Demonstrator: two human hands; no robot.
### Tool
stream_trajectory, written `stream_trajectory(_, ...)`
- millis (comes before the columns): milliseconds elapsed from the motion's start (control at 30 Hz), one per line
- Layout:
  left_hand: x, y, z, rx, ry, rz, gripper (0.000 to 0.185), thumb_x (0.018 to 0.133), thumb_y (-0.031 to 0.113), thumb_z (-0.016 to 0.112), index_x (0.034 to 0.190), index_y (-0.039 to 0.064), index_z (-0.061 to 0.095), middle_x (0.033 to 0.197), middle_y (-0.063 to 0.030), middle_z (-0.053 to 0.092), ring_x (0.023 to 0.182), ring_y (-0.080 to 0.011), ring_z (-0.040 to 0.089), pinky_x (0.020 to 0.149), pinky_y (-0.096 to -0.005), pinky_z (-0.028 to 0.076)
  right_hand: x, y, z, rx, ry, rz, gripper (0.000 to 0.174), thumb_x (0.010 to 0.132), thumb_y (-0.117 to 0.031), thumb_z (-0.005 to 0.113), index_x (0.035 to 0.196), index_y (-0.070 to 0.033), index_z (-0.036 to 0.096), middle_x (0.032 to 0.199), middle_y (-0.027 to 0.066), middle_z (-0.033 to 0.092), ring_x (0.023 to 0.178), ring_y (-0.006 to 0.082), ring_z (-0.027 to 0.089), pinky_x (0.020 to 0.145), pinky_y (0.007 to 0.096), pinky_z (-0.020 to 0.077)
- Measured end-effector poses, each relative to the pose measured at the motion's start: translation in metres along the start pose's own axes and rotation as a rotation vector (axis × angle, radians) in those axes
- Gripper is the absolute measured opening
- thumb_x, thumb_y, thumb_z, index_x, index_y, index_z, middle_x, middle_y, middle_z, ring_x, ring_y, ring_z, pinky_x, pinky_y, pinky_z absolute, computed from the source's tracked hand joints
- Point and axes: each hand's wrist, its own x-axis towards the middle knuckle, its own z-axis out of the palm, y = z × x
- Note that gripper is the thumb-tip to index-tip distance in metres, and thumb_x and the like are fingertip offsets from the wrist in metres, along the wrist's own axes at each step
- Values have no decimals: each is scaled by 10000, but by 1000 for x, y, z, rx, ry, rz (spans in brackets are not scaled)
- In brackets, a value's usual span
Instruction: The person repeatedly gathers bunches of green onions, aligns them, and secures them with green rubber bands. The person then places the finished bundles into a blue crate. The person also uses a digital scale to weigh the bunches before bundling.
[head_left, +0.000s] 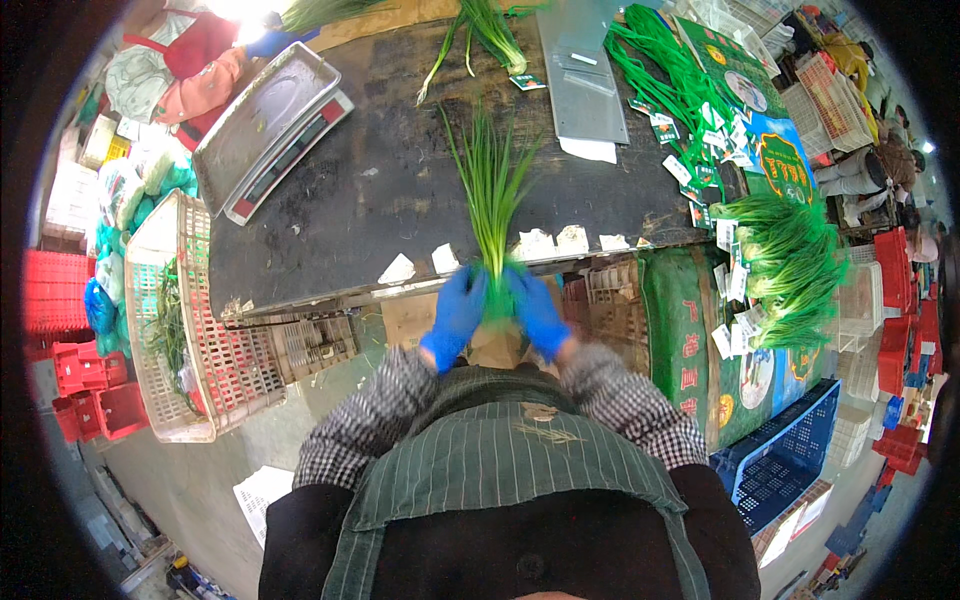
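My left hand (455, 315) and my right hand (538, 311), both in blue gloves, are closed around the lower part of a bunch of green onions (490, 191) at the table's near edge. The leaves point away from me over the dark table. Blurred green netting (498, 300) shows between my hands around the lower end of the bunch. More green onions (495, 37) lie at the far side, beside a small tag. Green mesh bags (660, 67) with tags lie at the far right. Tagged, netted bunches (787, 277) are piled at the right.
A scale with a metal tray (266, 120) stands at the left of the black table (360, 172), near another person's arm (202, 90). A grey plate (585, 90) lies at the back. A plastic crate (232, 360) stands left, a blue crate (787, 457) lower right.
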Motion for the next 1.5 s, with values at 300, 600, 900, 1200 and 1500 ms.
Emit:
stream_trajectory(300, -36, -49, -16, 171, -61, -165, 254, 865, 239, 596, 879, -12, 630, 774, -155, 644, 683, -229, 606, 639, -335, 463, -26, 59, -52, -155, -80, 379, 421, 955, -354, 437, 1125, -1, 592, 796, 109, 627, 625, 200, 586, 559, 338, 460)
stream_trajectory(600, -44, 14, -38, -34, 20, -50, 120, 836, 131, 609, 857, 15, 588, 645, -44, 547, 574, -126, 517, 553, -277, 440, -19, 6, -62, -330, -102, 25, 247, 869, -193, 589, 989, 15, 649, 865, 104, 666, 741, 183, 608, 668, 314, 481)
stream_trajectory(900, -38, 180, -57, -225, 47, 139, 108, 890, 135, 603, 868, 29, 598, 647, -22, 580, 486, -59, 487, 434, -207, 394, -13, -170, -67, -509, -117, -404, 186, 859, -179, 607, 973, -42, 659, 753, 46, 642, 614, 126, 570, 563, 281, 464)
stream_trajectory(1200, -40, 309, -43, -326, -111, 420, 194, 931, 193, 525, 948, 10, 588, 712, -49, 608, 575, -97, 563, 518, -230, 450, -38, -266, -88, 75, -198, -625, 769, 812, -82, 667, 1443, -75, 227, 1339, 117, 442, 1235, 196, 436, 1010, 325, 387)
stream_trajectory(1500, -16, 353, -1, -443, -2, 626, 420, 863, 198, 570, 1213, -25, 509, 1094, -148, 601, 1004, -189, 584, 809, -289, 487, -50, -284, -107, 140, -599, -308, 311, 964, -279, 410, 897, -30, 586, 524, -32, 311, 481, 71, 296, 486, 232, 278)
